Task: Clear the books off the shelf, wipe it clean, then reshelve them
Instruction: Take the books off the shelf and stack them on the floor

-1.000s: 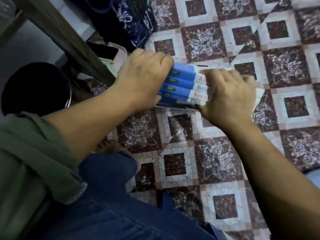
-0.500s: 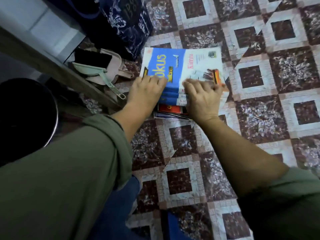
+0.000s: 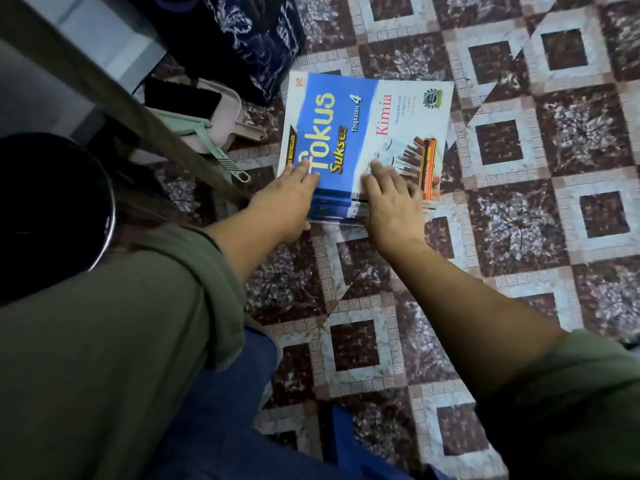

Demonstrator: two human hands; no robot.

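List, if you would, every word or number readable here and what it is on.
"Fokus": cover of the top book, first letter partly under the left hand.
"Sukses": same cover.
"Tingkatan 4": same cover.
"Kimia": same cover.
"BESTSELLER": its corner ribbon.
Small print beside the crest, and the spines beneath: too blurred.

lower books (image 3: pixel 330 212): spines only, covers hidden under top book (image 3: pixel 363 133), titles unreadable
top book small print: too small to read
black bin (image 3: pixel 52 209): cut by left edge
dustpan (image 3: pixel 225 114): partly behind wooden bar (image 3: pixel 180 150)
patterned bag (image 3: pixel 242 36): cut by top edge
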